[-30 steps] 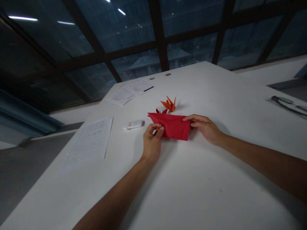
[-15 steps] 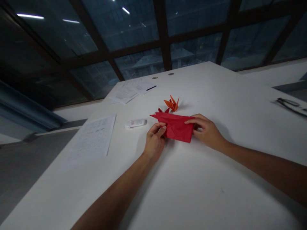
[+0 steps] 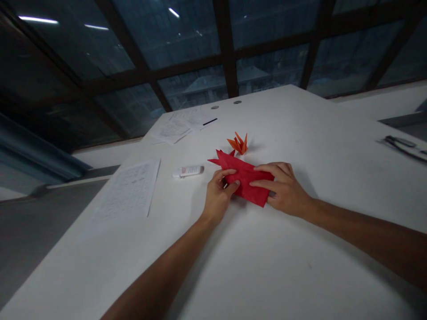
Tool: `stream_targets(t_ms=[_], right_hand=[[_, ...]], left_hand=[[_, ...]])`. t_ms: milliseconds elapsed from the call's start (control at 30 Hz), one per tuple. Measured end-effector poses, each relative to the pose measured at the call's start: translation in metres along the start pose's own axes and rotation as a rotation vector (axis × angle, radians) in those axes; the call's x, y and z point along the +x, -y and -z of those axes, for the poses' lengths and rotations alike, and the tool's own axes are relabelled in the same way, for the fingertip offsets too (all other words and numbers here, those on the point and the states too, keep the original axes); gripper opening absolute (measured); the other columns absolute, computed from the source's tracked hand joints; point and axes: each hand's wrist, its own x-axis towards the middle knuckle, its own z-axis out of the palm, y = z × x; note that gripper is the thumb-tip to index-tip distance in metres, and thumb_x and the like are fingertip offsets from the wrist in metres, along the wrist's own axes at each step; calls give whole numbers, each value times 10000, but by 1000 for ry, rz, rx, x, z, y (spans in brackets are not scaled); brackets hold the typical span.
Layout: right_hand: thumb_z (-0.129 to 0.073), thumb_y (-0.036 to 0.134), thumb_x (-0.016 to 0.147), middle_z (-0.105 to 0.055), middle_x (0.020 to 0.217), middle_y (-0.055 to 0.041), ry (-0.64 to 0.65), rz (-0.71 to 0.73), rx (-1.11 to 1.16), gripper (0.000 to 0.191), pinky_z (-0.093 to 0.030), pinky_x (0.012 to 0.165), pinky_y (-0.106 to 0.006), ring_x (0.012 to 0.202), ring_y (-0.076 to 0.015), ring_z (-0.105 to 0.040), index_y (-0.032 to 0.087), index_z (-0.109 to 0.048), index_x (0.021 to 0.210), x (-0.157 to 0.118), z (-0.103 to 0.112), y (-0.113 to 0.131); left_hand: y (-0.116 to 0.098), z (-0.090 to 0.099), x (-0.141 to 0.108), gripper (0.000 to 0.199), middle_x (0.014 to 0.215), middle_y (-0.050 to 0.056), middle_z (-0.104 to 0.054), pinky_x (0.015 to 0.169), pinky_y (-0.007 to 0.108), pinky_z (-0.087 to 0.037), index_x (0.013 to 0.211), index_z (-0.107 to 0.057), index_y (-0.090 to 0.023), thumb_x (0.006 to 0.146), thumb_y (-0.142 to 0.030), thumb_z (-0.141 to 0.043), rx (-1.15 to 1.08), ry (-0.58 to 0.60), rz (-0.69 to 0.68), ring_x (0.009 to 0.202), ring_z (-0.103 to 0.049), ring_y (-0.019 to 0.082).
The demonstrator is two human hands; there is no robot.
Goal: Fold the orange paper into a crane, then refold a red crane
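Observation:
Both hands hold a folded sheet of red paper (image 3: 247, 178) just above the white table. My left hand (image 3: 218, 193) pinches its left side, with the thumb on the near face. At the right side my right hand (image 3: 286, 189) grips it, fingers lying over the front and the thumb mostly hidden behind. Beyond the paper stands an orange paper crane (image 3: 239, 144). A red folded paper figure (image 3: 214, 162) is partly covered by the sheet, so its full shape is hidden.
A white tube (image 3: 188, 171) lies left of my hands. Printed sheets (image 3: 128, 189) rest at the table's left edge, with more papers (image 3: 180, 125) farther back. A dark object, perhaps glasses (image 3: 403, 144), lies at the right edge. Windows rise behind the table (image 3: 320, 129).
The red paper has tilted, its right end dropping toward me. My right hand has shifted its fingers farther over the paper, and my left thumb has moved inward.

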Motion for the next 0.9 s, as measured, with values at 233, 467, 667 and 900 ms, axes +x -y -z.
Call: stream_targets(t_ms=[233,467,667,900], right_hand=[[-716,257,932,-780,1173,-19,29,106,-72,113,-341,1046,-510,1120,-261,-621,277,-775,1026,-1,-1,2],[-626,319,977,-709,1218,-101,10,-232,243,145,-489,998,-481,1152,-269,-637,247,-733,1045,4,-3,-8],[-684,381,926,-686,1287,-120,-7,-541,553,491,-552,943,-440,1101,-251,-677,247,-552,1380,5,-8,-12],[-745,441,874,-753,1118,-79,114,-696,878,608,-541,733,-327,786,-168,-668,212,-561,1407,5,-11,-20]], left_hand=[[3,1,2,360,1119,76,-666,891,334,-543,1057,-729,-208,720,-266,-842,54,4,-4,1018,-635,208],[-9,0,-4,202,1174,71,-589,923,309,-522,1030,-762,-225,845,-306,-768,19,189,-95,1072,-622,202],[-15,-7,-10,374,1205,70,-540,936,324,-553,1080,-747,-247,731,-258,-881,51,270,-110,1116,-608,217],[-10,-5,-10,243,1116,63,-658,824,278,-526,1072,-727,-230,834,-216,-773,128,239,-53,955,-643,179]])
